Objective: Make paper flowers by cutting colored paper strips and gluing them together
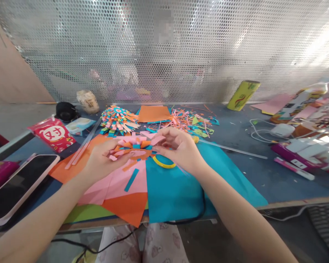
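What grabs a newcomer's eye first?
Probably the colorful fringed paper piece at the center, with the left hand holding its left side and the right hand pinching a pink strip at its right. Next, the fuller paper bloom behind it, slightly left, and the big blue sheet below the right hand.

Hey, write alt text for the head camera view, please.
A person's left hand holds a multicolored paper-strip piece while the right hand pinches a pink strip beside it, above colored sheets on a dark table. Behind are a layered paper bundle and loose scraps; a phone lies at left.
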Demonstrator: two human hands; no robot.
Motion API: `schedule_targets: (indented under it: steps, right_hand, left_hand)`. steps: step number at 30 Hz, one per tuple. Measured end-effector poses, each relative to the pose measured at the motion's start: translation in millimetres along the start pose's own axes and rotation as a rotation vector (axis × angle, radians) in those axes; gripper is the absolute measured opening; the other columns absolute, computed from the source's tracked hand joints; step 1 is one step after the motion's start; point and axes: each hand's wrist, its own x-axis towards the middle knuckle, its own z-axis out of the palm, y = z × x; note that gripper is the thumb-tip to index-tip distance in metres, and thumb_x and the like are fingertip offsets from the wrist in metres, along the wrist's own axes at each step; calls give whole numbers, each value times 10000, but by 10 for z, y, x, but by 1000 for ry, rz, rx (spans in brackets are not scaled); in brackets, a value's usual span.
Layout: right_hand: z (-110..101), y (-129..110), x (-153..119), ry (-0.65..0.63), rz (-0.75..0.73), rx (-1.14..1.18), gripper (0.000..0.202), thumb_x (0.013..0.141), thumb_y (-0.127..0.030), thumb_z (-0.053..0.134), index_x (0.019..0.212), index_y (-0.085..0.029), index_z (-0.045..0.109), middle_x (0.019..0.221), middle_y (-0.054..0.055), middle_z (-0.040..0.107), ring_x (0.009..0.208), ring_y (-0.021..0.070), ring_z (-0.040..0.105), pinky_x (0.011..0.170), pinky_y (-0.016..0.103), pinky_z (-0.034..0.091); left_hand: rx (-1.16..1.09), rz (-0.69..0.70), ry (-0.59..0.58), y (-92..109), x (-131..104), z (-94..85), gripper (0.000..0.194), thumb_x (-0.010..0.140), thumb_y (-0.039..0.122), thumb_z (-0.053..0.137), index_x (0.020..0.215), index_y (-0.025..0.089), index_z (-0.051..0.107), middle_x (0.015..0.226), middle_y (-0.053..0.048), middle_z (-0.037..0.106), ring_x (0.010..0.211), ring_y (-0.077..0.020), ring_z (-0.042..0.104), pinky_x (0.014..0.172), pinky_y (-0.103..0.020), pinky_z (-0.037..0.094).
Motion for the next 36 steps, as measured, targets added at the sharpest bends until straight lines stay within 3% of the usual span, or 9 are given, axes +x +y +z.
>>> schedule_targets:
  steps: [4, 7, 10, 22, 36]
  right_hand:
    - [4, -48, -48, -88, -478, -271, 126, 798, -108, 575, 876, -205, 556, 864, 10, 661, 825, 116, 610, 760, 282, 498]
    - [10, -42, -76, -100, -752, -390, 198, 803, -86, 583, 946, -220, 549, 901, 15, 677, 901, 131, 606, 854, 319, 483]
    - [13, -19, -86, -75, -862, -455, 261, 786, -59, 589, 996, -208, 545, 922, 38, 683, 925, 154, 601, 826, 331, 501]
    - [15, 3, -93, -33, -907, -546, 319, 802, -96, 582, 1092, -211, 515, 931, 59, 680, 908, 168, 609, 766, 333, 537]
    - [16, -1, -79, -27, -893, -526, 324, 800, -98, 577, 1090, -224, 511, 920, 42, 690, 893, 156, 635, 809, 334, 530]
  left_hand:
    - [57, 447, 101, 11, -12, -93, 205, 762, 117, 625, 935, 225, 612, 844, -18, 703, 799, -163, 664, 725, -307, 562]
    - [136, 538, 145, 31, -46, -181, 281, 762, 99, 634, 1005, 237, 617, 904, -23, 707, 863, -185, 663, 781, -372, 561]
    - [222, 546, 124, 29, -77, -231, 291, 782, 92, 613, 1022, 257, 617, 922, -7, 712, 890, -180, 665, 813, -373, 553]
    - [164, 620, 120, -40, -64, -157, 268, 751, 57, 633, 992, 174, 624, 883, -34, 719, 890, -184, 665, 785, -345, 558]
    - [163, 575, 133, -40, -59, -118, 201, 780, 108, 619, 953, 209, 617, 865, -20, 716, 846, -170, 677, 752, -317, 569]
